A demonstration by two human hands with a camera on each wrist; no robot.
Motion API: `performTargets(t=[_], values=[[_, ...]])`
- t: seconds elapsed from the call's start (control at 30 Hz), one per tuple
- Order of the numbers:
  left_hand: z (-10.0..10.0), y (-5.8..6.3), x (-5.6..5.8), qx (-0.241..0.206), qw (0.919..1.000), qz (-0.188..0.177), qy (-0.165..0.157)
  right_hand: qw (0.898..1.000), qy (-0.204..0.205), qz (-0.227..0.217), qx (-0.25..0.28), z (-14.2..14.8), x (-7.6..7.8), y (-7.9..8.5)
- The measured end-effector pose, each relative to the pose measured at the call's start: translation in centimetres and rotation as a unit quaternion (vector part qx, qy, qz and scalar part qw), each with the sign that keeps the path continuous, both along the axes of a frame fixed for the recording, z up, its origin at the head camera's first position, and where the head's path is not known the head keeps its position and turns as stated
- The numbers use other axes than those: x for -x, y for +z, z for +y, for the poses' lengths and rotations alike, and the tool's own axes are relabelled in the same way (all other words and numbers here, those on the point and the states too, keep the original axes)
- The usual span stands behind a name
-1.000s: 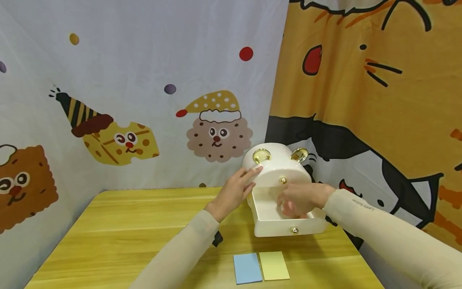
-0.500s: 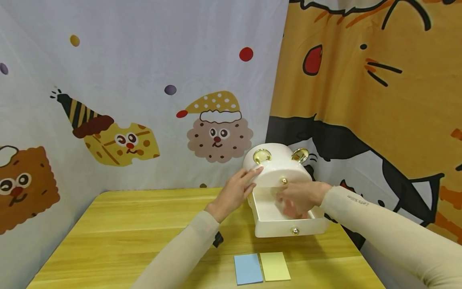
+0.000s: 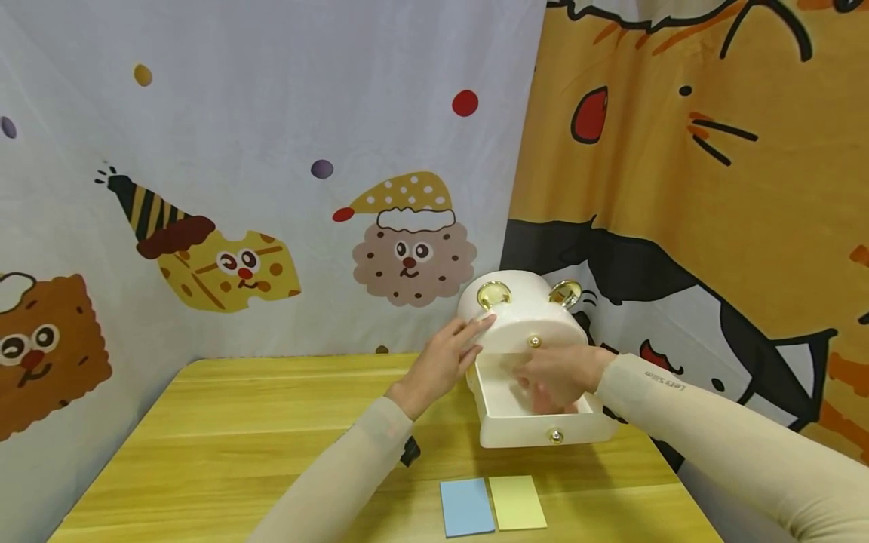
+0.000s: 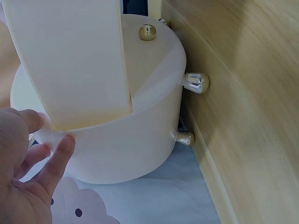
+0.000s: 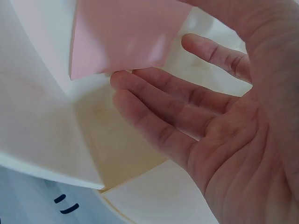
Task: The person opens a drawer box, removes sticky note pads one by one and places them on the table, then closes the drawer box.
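Observation:
A white rounded drawer box (image 3: 526,305) with gold ears stands at the table's right rear. Its lower drawer (image 3: 516,431) is pulled out. My left hand (image 3: 434,369) rests against the box's left side, fingers fairly straight. In the left wrist view, its fingertips (image 4: 68,142) touch the rim beside the drawer. Inside the drawer is my right hand (image 3: 560,375), reaching in from the right. A pink paper pad (image 5: 126,39) lies there, also partly visible under that hand in the head view. Extended right fingers touch the pad's edge; the thumb's tip is out of view.
A blue note pad (image 3: 467,507) and a yellow note pad (image 3: 517,502) lie side by side in front of the drawer. A small black object (image 3: 410,450) shows beside my left forearm. Printed cloth walls (image 3: 400,324) border the wooden table (image 3: 271,430).
My right hand has shifted slightly left inside the drawer. The left hand stays against the box, and the drawer has kept its position.

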State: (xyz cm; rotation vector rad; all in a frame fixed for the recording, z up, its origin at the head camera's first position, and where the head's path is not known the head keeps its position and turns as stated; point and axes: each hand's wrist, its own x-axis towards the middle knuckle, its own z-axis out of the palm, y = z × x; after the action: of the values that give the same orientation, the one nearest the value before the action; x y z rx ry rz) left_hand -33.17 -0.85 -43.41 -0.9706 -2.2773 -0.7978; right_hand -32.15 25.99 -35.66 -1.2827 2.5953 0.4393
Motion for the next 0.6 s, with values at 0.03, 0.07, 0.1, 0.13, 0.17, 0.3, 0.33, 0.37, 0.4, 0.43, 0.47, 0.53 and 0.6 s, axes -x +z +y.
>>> performTargets(t=[0.03,0.07,0.1,0.13,0.17,0.3,0.33,0.37,0.4,0.43,0.47,0.53,0.6], values=[[0.01,-0.02,-0.02,0.000,1.0000,0.001,0.000,1.000,-0.002,0.004,-0.008,-0.10,-0.08,-0.02],[0.02,-0.04,-0.02,-0.001,1.0000,0.001,0.000,1.000,-0.004,0.007,-0.015,-0.21,-0.17,-0.04],[0.03,-0.07,-0.02,-0.002,1.0000,0.000,-0.001,1.000,-0.005,0.010,-0.021,-0.33,-0.22,-0.06],[0.04,-0.06,0.00,-0.003,1.0000,0.001,-0.002,1.000,-0.007,0.013,-0.027,-0.41,-0.27,-0.07],[0.04,-0.08,0.02,-0.002,1.0000,0.001,-0.002,0.999,-0.009,0.015,-0.031,-0.45,-0.32,-0.06],[0.10,-0.13,0.09,-0.001,1.0000,0.010,-0.001,0.999,-0.017,0.015,-0.034,-0.57,-0.39,-0.16],[0.11,-0.14,0.09,-0.001,0.9999,0.012,-0.001,0.999,-0.019,0.013,-0.033,-0.59,-0.43,-0.18],[0.12,-0.15,0.07,-0.002,0.9999,0.014,0.000,0.999,-0.018,0.014,-0.032,-0.55,-0.41,-0.25],[0.12,-0.17,0.06,-0.003,0.9999,0.015,0.000,0.999,-0.016,0.015,-0.032,-0.59,-0.43,-0.31],[0.12,-0.16,0.04,-0.004,0.9999,0.015,0.000,0.999,-0.016,0.016,-0.032,-0.56,-0.42,-0.35],[0.11,-0.16,0.02,-0.005,0.9999,0.014,-0.001,0.999,-0.014,0.018,-0.031,-0.54,-0.41,-0.39],[0.11,-0.13,-0.02,-0.006,0.9999,0.012,-0.002,0.999,-0.007,0.025,-0.031,-0.55,-0.34,-0.49],[0.13,-0.09,-0.03,-0.005,0.9999,0.011,-0.003,0.999,0.001,0.027,-0.030,-0.60,-0.30,-0.48]])
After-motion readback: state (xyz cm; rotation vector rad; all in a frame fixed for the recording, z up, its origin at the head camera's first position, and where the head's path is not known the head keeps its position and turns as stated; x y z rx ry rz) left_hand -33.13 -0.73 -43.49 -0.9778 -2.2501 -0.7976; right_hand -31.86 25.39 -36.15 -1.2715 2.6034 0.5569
